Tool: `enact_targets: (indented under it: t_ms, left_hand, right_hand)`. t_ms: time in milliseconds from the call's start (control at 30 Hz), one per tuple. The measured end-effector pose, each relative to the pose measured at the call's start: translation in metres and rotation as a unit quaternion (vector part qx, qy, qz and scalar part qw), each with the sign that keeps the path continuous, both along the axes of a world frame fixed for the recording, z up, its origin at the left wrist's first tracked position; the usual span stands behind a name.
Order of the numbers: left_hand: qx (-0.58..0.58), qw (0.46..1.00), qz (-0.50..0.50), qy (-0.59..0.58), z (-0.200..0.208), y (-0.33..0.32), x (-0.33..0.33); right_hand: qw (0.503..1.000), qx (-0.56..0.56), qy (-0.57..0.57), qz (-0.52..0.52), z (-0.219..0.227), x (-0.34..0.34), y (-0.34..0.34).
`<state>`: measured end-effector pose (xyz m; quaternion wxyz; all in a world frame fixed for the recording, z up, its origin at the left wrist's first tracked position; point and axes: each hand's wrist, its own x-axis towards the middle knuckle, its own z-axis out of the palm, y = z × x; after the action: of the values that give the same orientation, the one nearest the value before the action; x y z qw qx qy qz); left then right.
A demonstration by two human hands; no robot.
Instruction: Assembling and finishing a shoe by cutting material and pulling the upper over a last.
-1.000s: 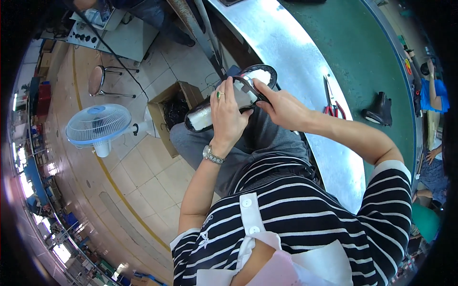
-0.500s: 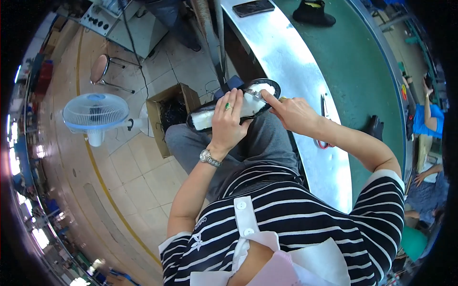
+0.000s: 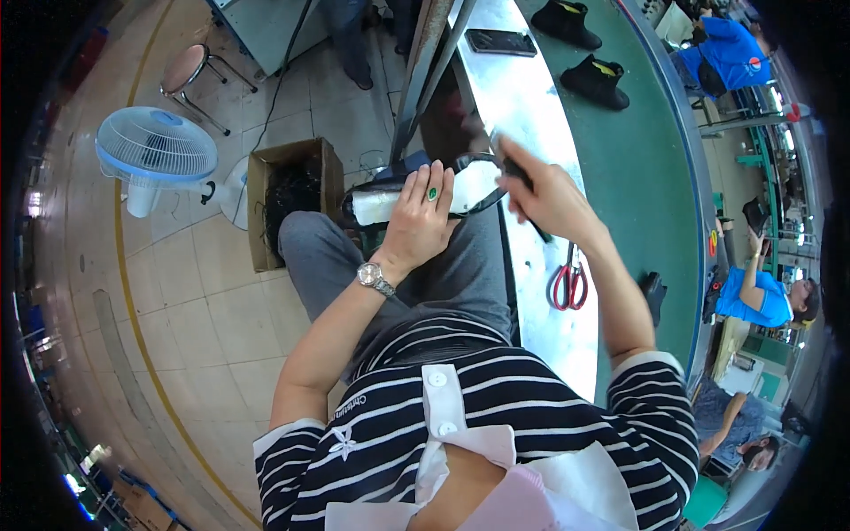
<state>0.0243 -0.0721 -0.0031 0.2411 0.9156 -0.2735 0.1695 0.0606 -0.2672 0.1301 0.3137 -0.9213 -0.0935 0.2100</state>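
Note:
Across my lap lies a black shoe [image 3: 376, 205] with its long white underside turned up. My left hand [image 3: 416, 226] is closed round its middle, with the fingers laid over the white face. My right hand [image 3: 562, 205] is just off the shoe's right end, closed on a dark-handled tool [image 3: 519, 173]. Motion blurs this tool, and its working end cannot be made out. Near my right wrist, red-handled scissors [image 3: 569, 285] lie on the shiny metal bench.
The metal bench [image 3: 549, 341] borders a green conveyor belt [image 3: 642, 177] that carries black ankle boots [image 3: 595, 81]. A phone [image 3: 501, 42] lies at the bench's far end. To my left are a cardboard box [image 3: 332, 168] with black scraps, a fan [image 3: 158, 146] and a stool [image 3: 183, 71]. Several people work beyond the belt.
My right hand has come away from the shoe's right end, and the tool now shows in it. My left hand keeps its hold. The whole view has shifted, revealing another boot on the belt.

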Motion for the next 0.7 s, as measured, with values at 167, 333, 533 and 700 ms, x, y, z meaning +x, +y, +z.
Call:
enact_targets:
  t_ms: [167,333,533,700]
  left_hand:
    - [-0.001,1.000,-0.009,-0.006,0.003,-0.011,0.006]
    - [0.012,1.000,0.019,-0.011,0.004,-0.009,0.005]
    - [0.006,1.000,0.015,-0.010,0.001,-0.006,0.001]
    - [0.017,0.999,0.027,-0.009,0.008,-0.018,0.005]
  right_hand:
    - [0.994,-0.061,0.049,-0.075,-0.042,-0.004,-0.001]
    - [0.988,0.065,-0.086,-0.110,-0.026,0.004,-0.002]
    - [0.997,-0.030,0.068,-0.026,-0.023,0.015,-0.007]
    - [0.992,-0.078,-0.074,-0.068,-0.063,0.007,-0.016]
